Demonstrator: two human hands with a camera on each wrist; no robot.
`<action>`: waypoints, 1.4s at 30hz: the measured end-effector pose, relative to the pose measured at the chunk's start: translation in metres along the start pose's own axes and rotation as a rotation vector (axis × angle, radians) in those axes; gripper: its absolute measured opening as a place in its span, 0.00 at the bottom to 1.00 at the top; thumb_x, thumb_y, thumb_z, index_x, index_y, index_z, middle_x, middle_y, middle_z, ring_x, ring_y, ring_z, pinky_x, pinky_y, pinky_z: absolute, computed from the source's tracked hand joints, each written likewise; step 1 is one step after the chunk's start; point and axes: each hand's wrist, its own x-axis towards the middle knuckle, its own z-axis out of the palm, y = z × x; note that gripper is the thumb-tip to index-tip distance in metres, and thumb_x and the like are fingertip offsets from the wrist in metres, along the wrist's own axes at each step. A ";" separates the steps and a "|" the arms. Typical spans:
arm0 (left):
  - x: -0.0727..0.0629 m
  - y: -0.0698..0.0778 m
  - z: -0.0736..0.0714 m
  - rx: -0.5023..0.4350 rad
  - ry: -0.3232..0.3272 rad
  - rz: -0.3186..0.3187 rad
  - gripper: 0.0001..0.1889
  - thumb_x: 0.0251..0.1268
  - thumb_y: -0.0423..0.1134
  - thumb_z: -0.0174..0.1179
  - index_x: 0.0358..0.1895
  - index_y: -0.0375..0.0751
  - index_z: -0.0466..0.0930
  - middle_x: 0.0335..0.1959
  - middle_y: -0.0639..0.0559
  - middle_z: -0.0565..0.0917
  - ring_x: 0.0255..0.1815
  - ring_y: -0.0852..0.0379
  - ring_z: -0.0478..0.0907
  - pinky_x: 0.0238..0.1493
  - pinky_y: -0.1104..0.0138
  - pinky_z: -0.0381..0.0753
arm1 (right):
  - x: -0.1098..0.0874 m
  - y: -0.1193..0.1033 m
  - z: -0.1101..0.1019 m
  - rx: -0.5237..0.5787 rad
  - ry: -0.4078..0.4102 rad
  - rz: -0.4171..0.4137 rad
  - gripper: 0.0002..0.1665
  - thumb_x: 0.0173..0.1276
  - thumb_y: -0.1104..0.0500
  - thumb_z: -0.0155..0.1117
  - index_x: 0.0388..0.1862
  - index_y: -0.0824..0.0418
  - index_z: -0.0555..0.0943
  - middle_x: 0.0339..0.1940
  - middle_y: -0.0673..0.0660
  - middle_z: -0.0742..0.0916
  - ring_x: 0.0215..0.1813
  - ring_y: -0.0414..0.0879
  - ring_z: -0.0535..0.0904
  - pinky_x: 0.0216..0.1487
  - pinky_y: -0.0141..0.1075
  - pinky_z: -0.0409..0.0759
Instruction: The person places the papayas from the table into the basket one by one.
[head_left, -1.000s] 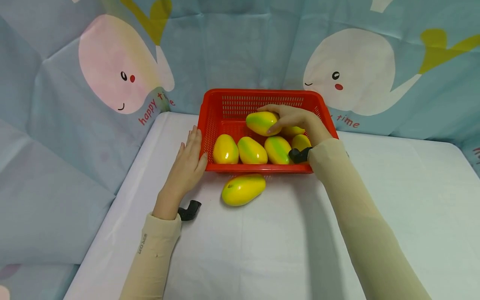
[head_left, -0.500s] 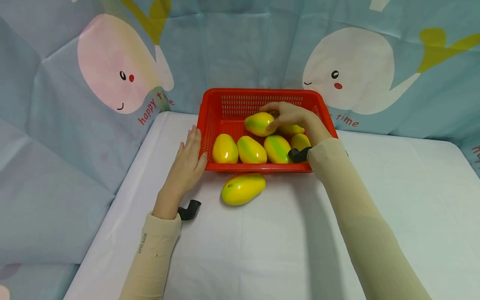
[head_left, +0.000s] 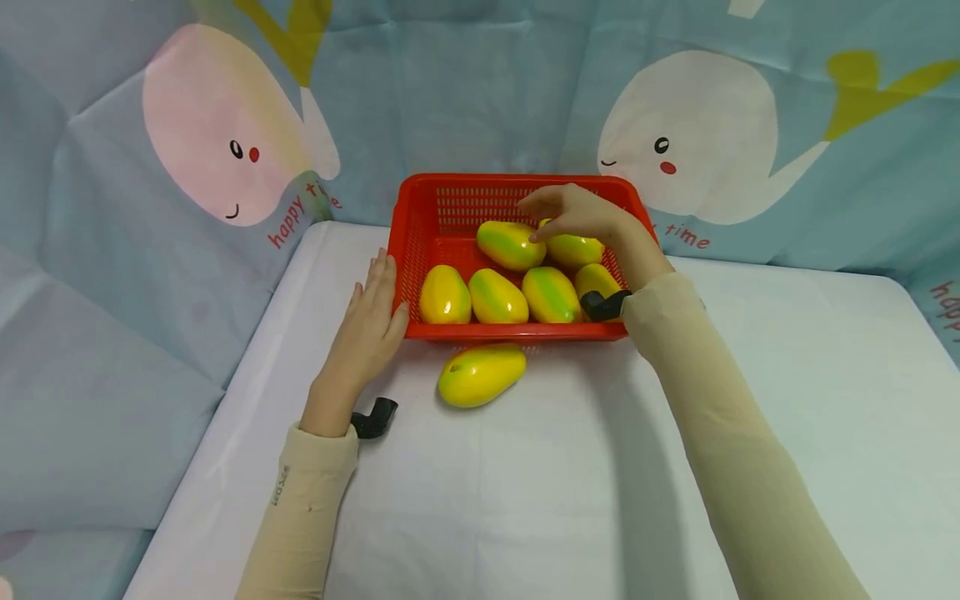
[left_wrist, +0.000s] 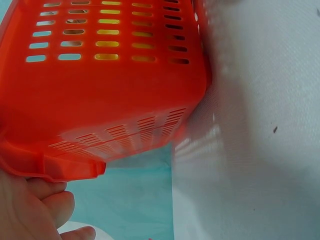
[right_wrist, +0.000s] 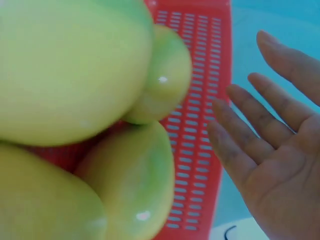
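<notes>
A red slotted plastic basket (head_left: 517, 332) holds several yellow-green mangoes, seen in the head view. My left hand (head_left: 363, 329) lies with straight fingers along the basket's left rim; in the left wrist view its fingers (left_wrist: 57, 202) touch the underside of that rim. Above the back right of the basket hovers my right hand (head_left: 581, 215), fingers spread and holding nothing. Just below it lie one mango (head_left: 512, 245) and, partly covered by the hand, another mango (head_left: 576, 250). The right wrist view shows the right palm (right_wrist: 285, 170) bare, apart from the fruit.
One more mango (head_left: 482, 375) lies on the white tabletop (head_left: 480, 500) in front of the basket. A blue curtain (head_left: 480, 92) printed with whales hangs right behind the basket. Black wrist mounts (head_left: 375, 418) jut out from the sleeves.
My right hand has let go of the mango, which now rests at the back of the basket, and has risen a little. The left hand stays at the rim.
</notes>
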 end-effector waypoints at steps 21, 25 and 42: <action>0.003 -0.004 -0.002 -0.005 0.006 -0.004 0.33 0.72 0.41 0.41 0.74 0.32 0.41 0.76 0.43 0.41 0.76 0.48 0.38 0.71 0.48 0.40 | -0.083 -0.016 0.028 0.296 0.170 -0.212 0.28 0.62 0.64 0.64 0.62 0.62 0.73 0.61 0.55 0.77 0.62 0.48 0.73 0.55 0.36 0.76; 0.002 -0.005 -0.002 -0.006 0.004 -0.003 0.33 0.72 0.41 0.41 0.74 0.32 0.40 0.76 0.43 0.41 0.76 0.48 0.38 0.71 0.48 0.40 | -0.099 -0.015 0.041 0.348 0.195 -0.256 0.27 0.61 0.66 0.64 0.61 0.64 0.74 0.60 0.56 0.78 0.61 0.52 0.73 0.55 0.35 0.76; 0.002 0.000 -0.004 -0.002 0.009 -0.007 0.34 0.72 0.43 0.41 0.74 0.33 0.41 0.77 0.44 0.41 0.76 0.50 0.37 0.72 0.49 0.39 | -0.145 -0.003 0.098 0.447 0.171 -0.366 0.25 0.61 0.73 0.61 0.60 0.68 0.74 0.59 0.64 0.78 0.60 0.59 0.73 0.57 0.39 0.75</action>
